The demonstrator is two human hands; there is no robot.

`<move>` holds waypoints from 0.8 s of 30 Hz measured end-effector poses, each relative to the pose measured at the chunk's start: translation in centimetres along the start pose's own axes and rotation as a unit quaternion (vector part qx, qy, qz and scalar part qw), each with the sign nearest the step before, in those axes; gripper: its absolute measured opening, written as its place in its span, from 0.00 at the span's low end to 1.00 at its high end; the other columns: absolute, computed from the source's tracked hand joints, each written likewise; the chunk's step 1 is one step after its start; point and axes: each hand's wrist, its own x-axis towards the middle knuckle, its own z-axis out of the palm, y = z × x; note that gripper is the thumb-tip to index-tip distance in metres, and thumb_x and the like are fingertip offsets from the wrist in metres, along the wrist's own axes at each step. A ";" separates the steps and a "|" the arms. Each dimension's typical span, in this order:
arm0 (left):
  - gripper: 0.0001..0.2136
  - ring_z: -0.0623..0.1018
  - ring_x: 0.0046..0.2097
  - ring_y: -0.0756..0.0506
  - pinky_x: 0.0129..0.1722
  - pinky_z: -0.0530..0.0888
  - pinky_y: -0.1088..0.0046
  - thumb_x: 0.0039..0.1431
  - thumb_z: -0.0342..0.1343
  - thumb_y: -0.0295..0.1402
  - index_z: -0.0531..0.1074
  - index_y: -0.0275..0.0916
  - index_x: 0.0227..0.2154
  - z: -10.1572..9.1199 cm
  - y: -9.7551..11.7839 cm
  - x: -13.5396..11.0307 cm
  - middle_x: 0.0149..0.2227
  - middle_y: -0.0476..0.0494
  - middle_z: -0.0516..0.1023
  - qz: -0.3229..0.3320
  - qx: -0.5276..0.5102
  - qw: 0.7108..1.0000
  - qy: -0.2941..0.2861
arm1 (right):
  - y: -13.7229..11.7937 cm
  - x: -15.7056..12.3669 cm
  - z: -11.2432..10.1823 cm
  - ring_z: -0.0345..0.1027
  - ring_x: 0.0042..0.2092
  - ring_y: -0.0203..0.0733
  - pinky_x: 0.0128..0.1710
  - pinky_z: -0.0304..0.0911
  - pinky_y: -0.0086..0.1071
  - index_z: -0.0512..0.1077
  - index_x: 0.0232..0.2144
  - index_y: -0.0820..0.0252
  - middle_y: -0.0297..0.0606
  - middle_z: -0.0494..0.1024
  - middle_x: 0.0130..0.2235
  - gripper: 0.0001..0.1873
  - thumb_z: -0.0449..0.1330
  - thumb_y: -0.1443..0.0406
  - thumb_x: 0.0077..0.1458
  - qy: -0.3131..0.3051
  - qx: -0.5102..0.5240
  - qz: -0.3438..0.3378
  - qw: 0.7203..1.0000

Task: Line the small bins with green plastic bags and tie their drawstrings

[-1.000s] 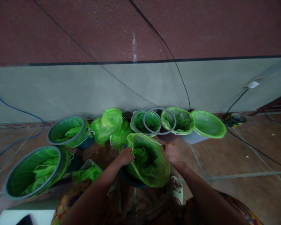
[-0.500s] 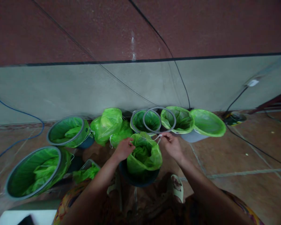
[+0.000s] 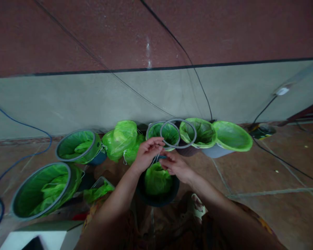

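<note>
A green plastic drawstring bag, its mouth gathered closed, sits inside a dark round bin between my feet. Pale drawstring loops rise from the gathered neck. Pinched around the upper part of these strings are the fingers of my left hand. My right hand is closed just above the bag's neck, lower and to the right, with its fingertips on the strings. The exact grip of its fingers is partly hidden.
Green-lined bins line the wall, one with a loose grey ring above it. Tied green bags stand left of them. Two larger lined bins and a white box are at left. A blue cable crosses the floor.
The bag's open mouth has been drawn closed, and the bag now sits lower in the bin. Both hands came together above it, the right hand moving left and down.
</note>
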 end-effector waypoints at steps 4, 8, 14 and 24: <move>0.16 0.79 0.35 0.49 0.35 0.76 0.72 0.54 0.60 0.36 0.73 0.39 0.46 0.7 -1.3 0.7 0.42 0.44 0.78 -0.047 0.021 0.999 0.012 | 0.5 0.2 0.7 0.50 0.20 0.27 0.17 0.36 0.24 0.68 0.28 0.59 0.26 0.62 0.20 0.17 0.64 0.53 0.48 -0.028 -0.026 0.009 0.999; 0.13 0.77 0.31 0.50 0.35 0.75 0.72 0.56 0.55 0.35 0.74 0.38 0.42 0.0 -3.8 1.2 0.36 0.45 0.79 -0.084 0.086 0.981 0.152 | -0.5 0.1 -0.8 0.44 0.19 0.25 0.17 0.31 0.25 0.69 0.29 0.61 0.25 0.60 0.20 0.19 0.65 0.51 0.49 -0.017 0.052 0.010 0.998; 0.12 0.77 0.39 0.46 0.46 0.71 0.68 0.59 0.51 0.38 0.77 0.38 0.31 0.5 -6.6 -0.7 0.34 0.46 0.81 -0.127 0.181 0.972 -0.075 | -2.4 -0.2 -3.3 0.39 0.18 0.23 0.17 0.33 0.24 0.70 0.29 0.61 0.23 0.58 0.19 0.15 0.68 0.57 0.48 -0.013 0.156 -0.028 0.987; 0.11 0.66 0.20 0.52 0.23 0.61 0.76 0.58 0.48 0.32 0.71 0.37 0.24 0.5 -8.0 -0.5 0.17 0.54 0.65 -0.190 0.237 0.950 0.074 | -3.6 -0.3 -5.2 0.42 0.18 0.25 0.16 0.36 0.22 0.70 0.41 0.57 0.24 0.63 0.20 0.20 0.69 0.61 0.45 0.145 0.204 -0.108 0.962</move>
